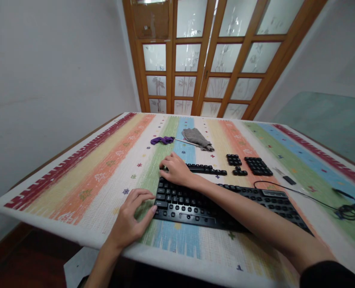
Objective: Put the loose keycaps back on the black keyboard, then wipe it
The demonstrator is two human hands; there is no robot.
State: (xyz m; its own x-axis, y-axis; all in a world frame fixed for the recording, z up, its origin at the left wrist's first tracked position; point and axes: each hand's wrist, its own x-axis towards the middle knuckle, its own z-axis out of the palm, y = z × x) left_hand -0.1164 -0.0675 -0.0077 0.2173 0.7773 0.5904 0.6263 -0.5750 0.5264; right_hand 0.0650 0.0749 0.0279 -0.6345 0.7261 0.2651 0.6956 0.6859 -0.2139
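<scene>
A black keyboard (180, 208) lies near the table's front edge; its left part bears several keycaps, while bare key posts show along the front and at the right. My right hand (175, 169) reaches across it to the far left corner, thumb and forefinger closed around a small dark piece that looks like a keycap (165, 169), mostly hidden. At the keyboard's left edge rests my left hand (132, 218), thumb and fingers apart, their tips touching the edge. Behind the keyboard, loose keycaps and a spacebar (197, 170) are lined up in rows, partly covered by my right hand.
More loose keycaps stand in blocks (257, 166) at the right. Farther back lie a grey cloth (197, 138) and a purple cloth (163, 140) on a thin stick. A black cable (312, 197) coils at the right near a small black piece (289, 180). A striped cloth (111, 176) covers the table.
</scene>
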